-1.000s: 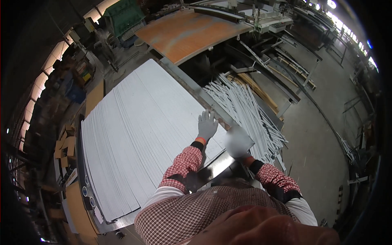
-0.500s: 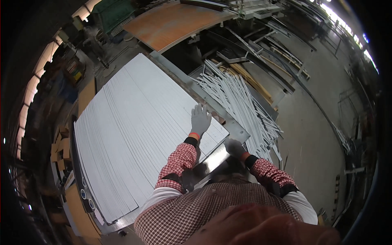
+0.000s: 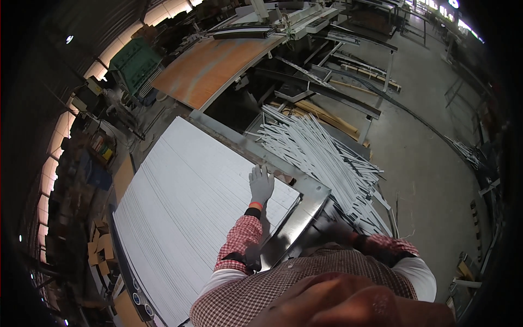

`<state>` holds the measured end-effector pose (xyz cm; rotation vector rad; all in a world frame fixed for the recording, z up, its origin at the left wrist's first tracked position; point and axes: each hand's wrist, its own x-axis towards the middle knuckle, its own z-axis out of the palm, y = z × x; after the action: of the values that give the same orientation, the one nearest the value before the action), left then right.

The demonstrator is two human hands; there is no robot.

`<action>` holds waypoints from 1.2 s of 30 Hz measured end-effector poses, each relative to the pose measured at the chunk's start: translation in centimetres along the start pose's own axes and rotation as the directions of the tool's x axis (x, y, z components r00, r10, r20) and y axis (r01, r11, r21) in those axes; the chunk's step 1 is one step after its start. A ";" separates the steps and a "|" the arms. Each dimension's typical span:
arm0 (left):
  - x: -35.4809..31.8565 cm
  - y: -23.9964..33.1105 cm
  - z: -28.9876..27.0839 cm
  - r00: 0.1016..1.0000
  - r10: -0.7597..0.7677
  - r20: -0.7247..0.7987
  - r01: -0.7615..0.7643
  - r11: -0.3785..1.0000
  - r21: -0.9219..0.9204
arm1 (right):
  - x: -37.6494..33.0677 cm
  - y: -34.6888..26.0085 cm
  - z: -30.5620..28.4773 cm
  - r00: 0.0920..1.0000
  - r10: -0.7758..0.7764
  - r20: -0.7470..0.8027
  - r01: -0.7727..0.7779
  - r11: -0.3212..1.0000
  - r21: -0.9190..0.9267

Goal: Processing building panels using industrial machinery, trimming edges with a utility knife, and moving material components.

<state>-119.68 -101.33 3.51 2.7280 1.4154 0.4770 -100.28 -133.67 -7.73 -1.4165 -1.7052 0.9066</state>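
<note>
My left hand [image 3: 261, 185], in a grey glove, lies flat with fingers stretched out on a broad layer of long white strips [image 3: 190, 180]. It rests near the right end of this layer, and nothing shows in its grasp. My right hand [image 3: 336, 231] is low beside the bare metal corner of the worktable [image 3: 316, 192], close to my body. Dark and smeared by motion, its fingers cannot be made out, nor whether it holds anything.
A loose heap of narrow white strips [image 3: 321, 161] lies right of the table. Beyond the table stands an orange-brown board [image 3: 210, 68]. Dark metal frames [image 3: 327, 90] stand at the back right, and cardboard boxes [image 3: 101, 248] sit at the left.
The view has tilted, showing more of the far workshop. My right hand has drawn back from the table corner toward my body. My left hand stays flat on the strips.
</note>
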 end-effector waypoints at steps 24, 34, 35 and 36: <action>-6.3 1.9 -2.6 0.988 -0.072 -0.136 0.049 0.985 -0.167 | 28.2 -5.3 -6.3 0.975 0.219 0.037 -0.179 0.874 -0.453; -7.7 1.9 -3.7 0.979 -0.134 -0.150 0.097 0.968 -0.229 | 26.3 -8.8 -5.5 0.950 0.270 0.159 -0.306 0.910 0.280; -7.9 1.9 -3.3 0.969 -0.144 -0.199 0.102 0.972 -0.210 | 26.5 -10.3 -6.3 0.780 0.371 0.503 -0.622 0.543 0.564; -7.8 2.1 -3.4 0.969 -0.139 -0.205 0.097 0.974 -0.204 | 26.5 -10.4 -6.3 0.786 0.365 0.499 -0.615 0.547 0.568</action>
<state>-123.17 -109.22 5.15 2.4841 1.4792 0.8799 -103.10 -108.62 6.93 -1.2290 -0.8985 1.9773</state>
